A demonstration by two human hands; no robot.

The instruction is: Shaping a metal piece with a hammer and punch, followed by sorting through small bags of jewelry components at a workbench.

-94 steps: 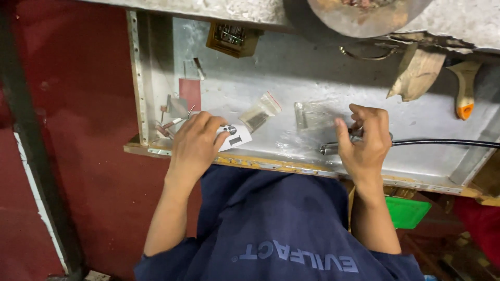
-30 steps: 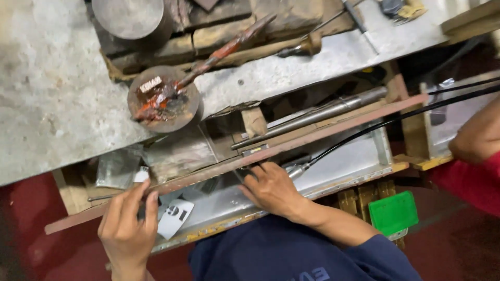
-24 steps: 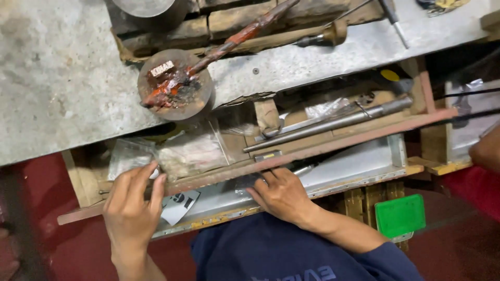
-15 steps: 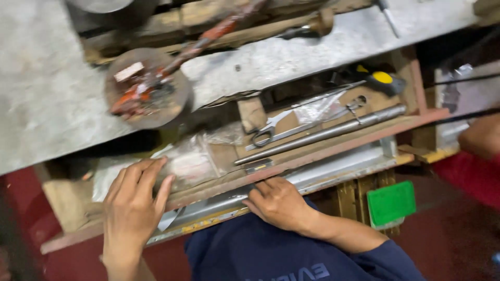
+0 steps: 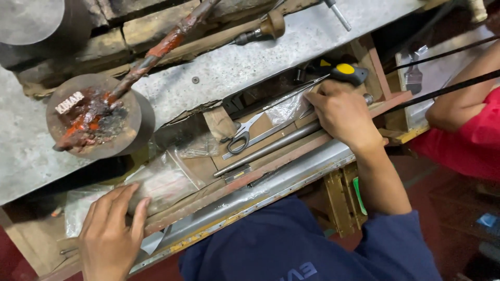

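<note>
The left hand point(image 5: 112, 234) lies flat, fingers spread and gripping nothing, on the front edge of an open wooden drawer point(image 5: 219, 195), its fingertips resting against a clear plastic bag point(image 5: 159, 182) of small parts. The right hand point(image 5: 344, 112) reaches into the far end of the same drawer, palm down with fingers curled over a crumpled plastic bag point(image 5: 286, 106) — whether it actually clasps anything I cannot tell. Just beyond its knuckles sits a tool with a black and yellow handle point(image 5: 344, 72).

Between the two hands the drawer holds a long steel rod point(image 5: 265, 148) lying lengthwise and a pair of scissors point(image 5: 245, 134) beside it, black loops toward the left hand.

Above the drawer runs a scuffed grey metal benchtop point(image 5: 250, 62). On it stands a round rusty disc point(image 5: 94, 117) smeared with red and black residue, a stained rod point(image 5: 156, 52) leaning out of it. The floor below is dark red. At the right edge another person's arm in a red sleeve point(image 5: 469, 130) rests by a second tray — two black cables point(image 5: 442, 73) cross above it
</note>
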